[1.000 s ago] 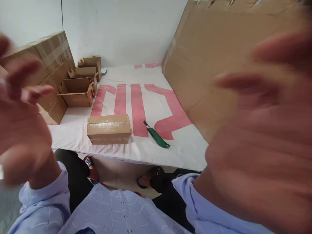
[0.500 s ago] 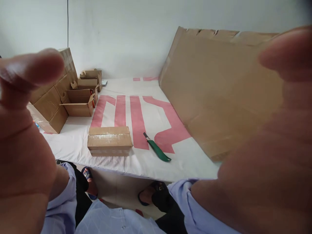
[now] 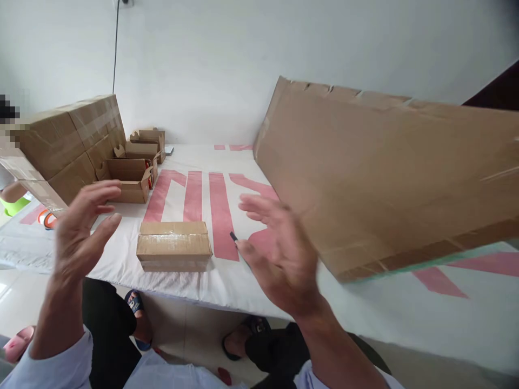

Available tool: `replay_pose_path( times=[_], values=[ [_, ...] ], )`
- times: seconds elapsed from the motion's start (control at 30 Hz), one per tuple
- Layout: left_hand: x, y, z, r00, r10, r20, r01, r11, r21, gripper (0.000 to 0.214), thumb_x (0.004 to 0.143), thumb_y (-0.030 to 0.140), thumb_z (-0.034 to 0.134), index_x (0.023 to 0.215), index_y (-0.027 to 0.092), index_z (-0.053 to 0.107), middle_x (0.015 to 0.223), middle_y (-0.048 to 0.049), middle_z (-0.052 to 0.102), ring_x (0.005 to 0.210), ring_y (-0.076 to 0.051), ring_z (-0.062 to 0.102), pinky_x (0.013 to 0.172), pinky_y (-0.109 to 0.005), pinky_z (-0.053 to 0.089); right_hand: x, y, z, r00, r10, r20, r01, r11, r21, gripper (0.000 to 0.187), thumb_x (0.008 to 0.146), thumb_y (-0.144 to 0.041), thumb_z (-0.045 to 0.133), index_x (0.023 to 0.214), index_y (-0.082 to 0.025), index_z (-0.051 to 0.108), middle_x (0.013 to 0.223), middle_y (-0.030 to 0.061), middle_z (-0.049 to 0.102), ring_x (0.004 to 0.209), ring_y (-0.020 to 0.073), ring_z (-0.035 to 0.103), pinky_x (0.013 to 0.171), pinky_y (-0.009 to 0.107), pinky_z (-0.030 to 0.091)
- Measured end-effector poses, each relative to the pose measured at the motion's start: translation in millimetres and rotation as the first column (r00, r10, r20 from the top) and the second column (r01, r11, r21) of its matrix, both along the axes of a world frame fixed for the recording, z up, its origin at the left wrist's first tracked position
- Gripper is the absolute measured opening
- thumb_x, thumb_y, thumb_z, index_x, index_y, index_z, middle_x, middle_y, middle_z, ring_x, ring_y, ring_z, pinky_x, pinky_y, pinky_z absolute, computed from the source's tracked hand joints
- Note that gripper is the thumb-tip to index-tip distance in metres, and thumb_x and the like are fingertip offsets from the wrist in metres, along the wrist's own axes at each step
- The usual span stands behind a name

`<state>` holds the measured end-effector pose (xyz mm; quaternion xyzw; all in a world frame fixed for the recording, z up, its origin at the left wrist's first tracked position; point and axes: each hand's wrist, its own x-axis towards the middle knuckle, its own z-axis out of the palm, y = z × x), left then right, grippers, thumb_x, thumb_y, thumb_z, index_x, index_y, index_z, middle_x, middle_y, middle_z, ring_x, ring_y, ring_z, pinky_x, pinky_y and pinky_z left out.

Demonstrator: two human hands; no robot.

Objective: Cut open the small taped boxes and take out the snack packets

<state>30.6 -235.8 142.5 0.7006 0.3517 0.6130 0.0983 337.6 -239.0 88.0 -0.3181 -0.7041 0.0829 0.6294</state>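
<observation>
My left hand [image 3: 84, 232] hovers left of a closed, taped cardboard box [image 3: 174, 246], fingers apart and holding nothing. On the other side, my right hand [image 3: 284, 251] hangs in the air over the table, its fingers apart too. Beneath it lies the green-handled knife [image 3: 233, 236]; only the dark tip shows, as the hand hides the rest. The small box rests on the white tablecloth with red shapes [image 3: 222, 216], and neither hand touches it.
Several open cardboard boxes [image 3: 128, 190] stand in a row at the back left, beside a wall of large cartons [image 3: 77, 135]. At right leans a big cardboard sheet [image 3: 365, 178]. An orange tape roll [image 3: 46, 218] and a green container [image 3: 15, 206] lie far left.
Both hands have dropped away from close to the camera and now hover lower over the table. The right hand now covers most of the knife. The small box stays put.
</observation>
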Motion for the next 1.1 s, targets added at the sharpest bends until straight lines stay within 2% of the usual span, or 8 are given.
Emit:
replay_pose_path(
  times=[0.13,0.23,0.37,0.5,0.6,0.73,0.87,1.1],
  values=[
    [-45,43,-93.6,0.99,0.128,-0.058,-0.14,0.876,-0.461,0.03,0.076,0.042,0.09,0.101,0.025,0.085,0.124,-0.0106,0.08,0.117,-0.034,0.074,0.091,-0.047,0.064,40,46,-101.5,0.922,-0.113,0.37,0.235,0.924,-0.303,0.043,0.104,-0.046,0.059,0.141,-0.027,0.063,0.138,0.0148,0.069,0.128,0.0352,0.065,0.106,0.055,0.058],
    [-65,57,-154.8,0.994,0.036,0.099,0.042,0.73,-0.682,0.043,0.072,0.045,0.092,0.109,0.022,0.083,0.131,-0.0145,0.079,0.12,-0.037,0.074,0.1,-0.049,0.06,78,65,-169.7,0.734,-0.099,0.672,0.506,0.739,-0.444,0.03,0.1,-0.038,0.058,0.121,-0.021,0.07,0.118,0.0179,0.073,0.117,0.0375,0.066,0.1,0.052,0.056],
    [-59,58,-183.8,0.957,-0.038,0.286,0.237,0.67,-0.704,0.043,0.073,0.041,0.092,0.111,0.023,0.083,0.145,-0.0149,0.074,0.134,-0.041,0.068,0.11,-0.052,0.055,101,71,-210.9,0.55,0.044,0.834,0.712,0.497,-0.496,0.031,0.1,-0.041,0.059,0.118,-0.017,0.07,0.123,0.0203,0.071,0.12,0.0374,0.066,0.096,0.047,0.054],
    [-50,59,-178.5,0.948,-0.054,0.313,0.269,0.663,-0.699,0.039,0.076,0.043,0.092,0.11,0.025,0.084,0.158,-0.0128,0.066,0.14,-0.043,0.064,0.11,-0.05,0.054,97,70,-222.3,0.542,0.085,0.836,0.716,0.475,-0.512,0.027,0.102,-0.038,0.056,0.112,-0.017,0.07,0.123,0.0206,0.071,0.117,0.0347,0.067,0.092,0.044,0.052],
    [-47,62,-174.4,0.947,-0.077,0.313,0.283,0.662,-0.694,0.036,0.08,0.043,0.089,0.11,0.025,0.083,0.158,-0.0117,0.066,0.142,-0.042,0.063,0.11,-0.05,0.054,90,74,-223.8,0.685,-0.06,0.726,0.669,0.447,-0.594,0.019,0.098,-0.033,0.056,0.102,-0.018,0.067,0.116,0.0221,0.072,0.111,0.035,0.067,0.091,0.047,0.051],
    [-44,66,-177.3,0.93,-0.122,0.346,0.336,0.661,-0.671,0.033,0.081,0.039,0.089,0.109,0.025,0.08,0.156,-0.0103,0.067,0.145,-0.04,0.061,0.116,-0.049,0.049,66,84,-211.1,0.961,-0.176,0.213,0.273,0.482,-0.833,0.035,0.096,-0.056,0.052,0.1,-0.023,0.06,0.099,0.0131,0.071,0.098,0.0311,0.068,0.086,0.046,0.055],
    [-44,66,-180.5,0.921,-0.136,0.365,0.362,0.645,-0.673,0.036,0.076,0.035,0.091,0.108,0.025,0.078,0.157,-0.0105,0.067,0.15,-0.04,0.056,0.125,-0.051,0.041,13,81,-186.5,0.991,-0.011,-0.133,-0.103,0.576,-0.811,0.047,0.096,-0.071,0.048,0.105,-0.026,0.059,0.092,0.0044,0.069,0.086,0.023,0.066,0.077,0.038,0.056],
    [-41,52,-181.0,0.912,-0.103,0.397,0.357,0.677,-0.644,0.03,0.076,0.036,0.093,0.099,0.025,0.077,0.154,-0.0102,0.069,0.152,-0.04,0.054,0.126,-0.05,0.039,-28,62,-169.7,0.993,-0.081,-0.085,-0.01,0.667,-0.745,0.037,0.099,-0.064,0.043,0.1,-0.028,0.053,0.081,0.0015,0.06,0.078,0.0245,0.056,0.071,0.038,0.051]
  ],
)
